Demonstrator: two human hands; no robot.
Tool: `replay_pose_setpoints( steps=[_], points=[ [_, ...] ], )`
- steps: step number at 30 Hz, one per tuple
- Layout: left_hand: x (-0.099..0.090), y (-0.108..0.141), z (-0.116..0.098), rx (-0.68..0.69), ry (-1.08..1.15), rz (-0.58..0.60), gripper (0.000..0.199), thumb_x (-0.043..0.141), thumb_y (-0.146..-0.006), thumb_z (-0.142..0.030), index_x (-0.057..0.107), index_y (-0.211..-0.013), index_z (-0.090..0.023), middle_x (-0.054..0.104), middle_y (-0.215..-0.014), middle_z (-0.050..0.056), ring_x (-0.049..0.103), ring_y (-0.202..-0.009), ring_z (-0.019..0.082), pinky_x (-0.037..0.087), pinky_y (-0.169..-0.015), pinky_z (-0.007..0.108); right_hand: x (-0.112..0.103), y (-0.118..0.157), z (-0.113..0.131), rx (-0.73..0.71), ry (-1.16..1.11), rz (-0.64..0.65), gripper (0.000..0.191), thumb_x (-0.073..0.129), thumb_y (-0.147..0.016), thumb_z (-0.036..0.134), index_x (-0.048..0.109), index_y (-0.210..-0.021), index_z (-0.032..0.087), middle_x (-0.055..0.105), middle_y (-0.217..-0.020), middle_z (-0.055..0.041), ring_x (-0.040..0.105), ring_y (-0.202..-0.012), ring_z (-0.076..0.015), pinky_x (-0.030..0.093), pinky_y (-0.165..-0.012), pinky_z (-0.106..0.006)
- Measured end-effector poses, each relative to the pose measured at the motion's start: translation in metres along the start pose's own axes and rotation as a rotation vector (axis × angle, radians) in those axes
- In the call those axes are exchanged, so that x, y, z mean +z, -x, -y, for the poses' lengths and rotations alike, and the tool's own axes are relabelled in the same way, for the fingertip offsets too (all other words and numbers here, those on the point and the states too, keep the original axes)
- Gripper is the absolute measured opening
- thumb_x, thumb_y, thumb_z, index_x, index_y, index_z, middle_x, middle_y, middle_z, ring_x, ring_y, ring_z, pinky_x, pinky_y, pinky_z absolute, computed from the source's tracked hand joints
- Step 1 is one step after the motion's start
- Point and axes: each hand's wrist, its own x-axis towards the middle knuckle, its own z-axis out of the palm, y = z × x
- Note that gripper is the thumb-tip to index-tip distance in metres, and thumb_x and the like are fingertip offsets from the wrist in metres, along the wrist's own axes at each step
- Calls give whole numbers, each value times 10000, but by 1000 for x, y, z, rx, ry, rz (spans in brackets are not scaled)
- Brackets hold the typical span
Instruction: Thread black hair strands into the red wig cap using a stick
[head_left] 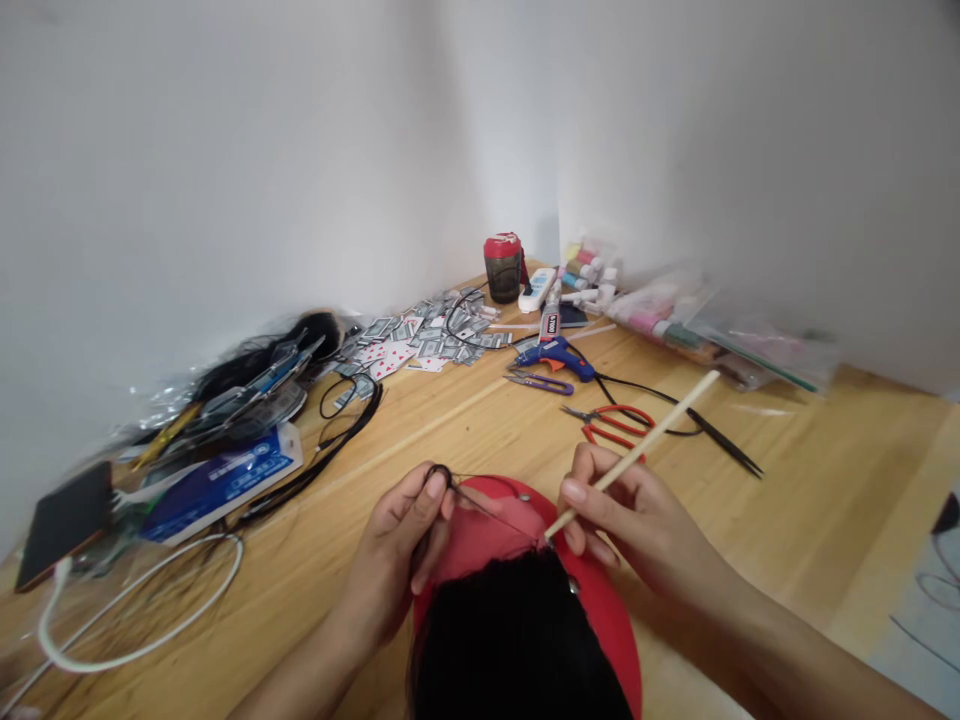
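In front of me stands a rounded red form (624, 640) with a pale mesh-like patch (480, 540) and small metal pins on it. Black hair (510, 640) covers its near part. My left hand (409, 535) pinches a small looped bundle of black hair (439, 472) at the form's left edge. Dark strands run from those fingers to the edge of the hair. My right hand (611, 510) grips a thin pale wooden-looking stick (645, 445) like a pen. Its lower tip meets the patch beside the hairline; the fine detail there is too small to make out.
Beyond the form lie red-handled pliers (619, 425), thread snips (540, 382), a blue glue gun (556, 355) and black tweezers (724, 443). Playing cards (390, 357) are scattered behind. A phone (66, 525), cables and a blue packet (221, 485) occupy the left; plastic bags (675, 310) sit right.
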Motion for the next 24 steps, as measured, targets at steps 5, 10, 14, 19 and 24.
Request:
replay_pose_setpoints(
  steps=[5, 10, 14, 19, 24],
  points=[
    [-2, -1, 3, 27, -18, 12, 410, 635, -891, -530, 536, -716, -173, 356, -400, -115, 187, -325, 26, 165, -399, 192, 2, -4, -4, 50, -160, 1, 347, 732, -873, 378, 480, -726, 191, 665, -544, 27, 355, -372, -15, 222, -373, -127],
    [-2, 1, 4, 38, 0, 2, 393, 648, -892, -504, 562, -724, -159, 476, -484, -95, 186, -338, 1, 185, -413, 172, 3, -5, -7, 107, -276, -13, 340, 747, -863, 338, 479, -715, 189, 623, -511, 47, 330, -375, -17, 232, -365, -119],
    [-2, 0, 2, 45, -9, 7, 374, 639, -901, -482, 573, -719, -162, 470, -443, -93, 239, -342, 11, 278, -466, 164, 2, -5, -9, 106, -292, -13, 328, 737, -874, 336, 486, -723, 189, 625, -526, 45, 331, -387, -21, 236, -373, -126],
    [-16, -9, -10, 63, -90, -68, 375, 636, -894, -466, 545, -700, -158, 555, -507, -58, 211, -329, 6, 221, -403, 161, 2, -4, -10, 18, -221, -57, 330, 740, -876, 347, 490, -734, 184, 627, -550, 45, 372, -432, -26, 279, -450, -147],
    [-45, -27, -28, 276, -121, -315, 285, 622, -890, -353, 533, -720, -143, 665, -665, 10, 260, -336, -23, 205, -393, 132, -1, -4, -6, -46, -67, -54, 379, 729, -870, 432, 485, -717, 186, 633, -562, 43, 400, -449, -38, 302, -478, -174]
  ],
)
